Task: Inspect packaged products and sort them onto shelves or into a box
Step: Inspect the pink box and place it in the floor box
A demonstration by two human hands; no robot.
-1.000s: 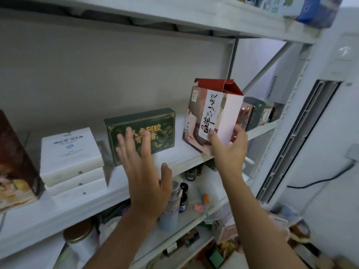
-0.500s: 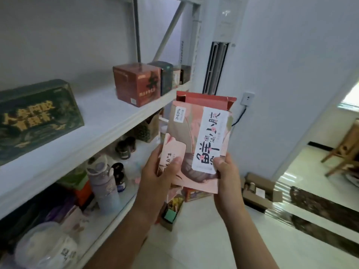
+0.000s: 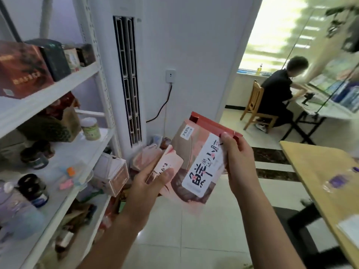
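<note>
You've got the pink-and-brown cardboard carton (image 3: pixel 196 166) with the white label strip and red top flap held up over the tiled floor (image 3: pixel 204 239). Your left hand (image 3: pixel 149 189) pinches its lower left corner and your right hand (image 3: pixel 239 164) grips the right edge. The white metal shelf (image 3: pixel 58 88) is off to the left, the wooden tabletop (image 3: pixel 318 171) to the right.

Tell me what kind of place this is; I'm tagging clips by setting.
Likely a small stockroom beside an office: metal shelving crowded with boxed products and jars, a standing air conditioner, and a person seated at a desk through the doorway.
</note>
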